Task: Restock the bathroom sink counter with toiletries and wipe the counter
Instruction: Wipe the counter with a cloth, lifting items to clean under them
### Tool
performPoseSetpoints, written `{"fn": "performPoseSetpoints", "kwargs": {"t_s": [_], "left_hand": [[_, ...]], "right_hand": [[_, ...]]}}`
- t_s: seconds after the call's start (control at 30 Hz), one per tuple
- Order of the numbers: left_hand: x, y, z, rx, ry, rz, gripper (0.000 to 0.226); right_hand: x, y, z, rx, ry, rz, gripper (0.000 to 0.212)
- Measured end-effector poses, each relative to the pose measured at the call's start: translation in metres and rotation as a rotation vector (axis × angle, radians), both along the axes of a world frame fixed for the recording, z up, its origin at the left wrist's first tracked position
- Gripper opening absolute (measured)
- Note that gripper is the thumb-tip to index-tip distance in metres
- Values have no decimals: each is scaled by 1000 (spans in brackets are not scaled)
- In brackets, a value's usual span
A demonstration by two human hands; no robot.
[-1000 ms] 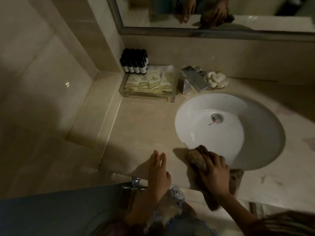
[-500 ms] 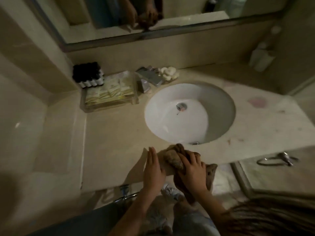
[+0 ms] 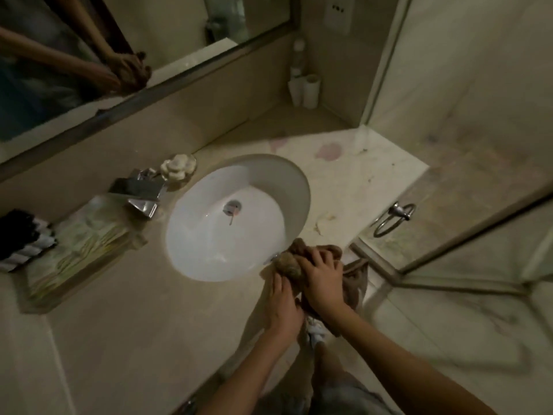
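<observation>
**A:** State of the grip?

**B:** The right hand (image 3: 321, 280) is curled round the bunched cloth (image 3: 287, 263), fingers clamped on top. The left hand (image 3: 281, 298) lies just beside it, fingers straight, tips touching the cloth.

**A:** Cloth position?

**B:** On the counter (image 3: 149, 319) front edge, against the sink (image 3: 296, 187) rim. One end hangs off below the right hand. Tray (image 3: 45, 301) and bottles (image 3: 21, 235) stand well left of the grip.

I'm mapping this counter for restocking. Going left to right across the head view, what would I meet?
Dark bottles → clear tray of sachets → faucet → soap dish → sink basin → towel ring. The brown cloth overlaps the basin, so I leave it out.
</observation>
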State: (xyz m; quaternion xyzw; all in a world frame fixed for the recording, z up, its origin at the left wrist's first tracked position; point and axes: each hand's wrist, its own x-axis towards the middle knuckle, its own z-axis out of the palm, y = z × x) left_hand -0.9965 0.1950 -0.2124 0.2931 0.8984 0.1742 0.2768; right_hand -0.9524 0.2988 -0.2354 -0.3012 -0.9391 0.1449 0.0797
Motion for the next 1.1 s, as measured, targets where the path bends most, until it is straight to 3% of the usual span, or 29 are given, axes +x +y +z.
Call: {"fn": "performPoseSetpoints", "kwargs": {"t_s": [0.17,0.3,0.57,0.77,0.93,1.0,1.1], "left_hand": [[-12,-14,5,-40,85,97,68],[-11,15,7,-19,110,49,66],[-40,139,10,65,46,-132,75],[-68,160,-22,-116,115,-259,69],[-67,143,-28,-118,181,-338,72],[-66,134,-28,-96,177,-360,76],[-64,119,-29,-88,136,-302,64]], "right_hand": [[-34,-3,-4,-116,83,138,33],[-26,36,-10,-82,123,216,34],[-6,215,-2,-69,9,-110,39],[0,333,7,-159,-13,-487,41],[-18,334,12,-200,16,-687,44],[-23,318,13,-199,25,-631,45],[-30,279,11,-166,-24,-449,50]]}}
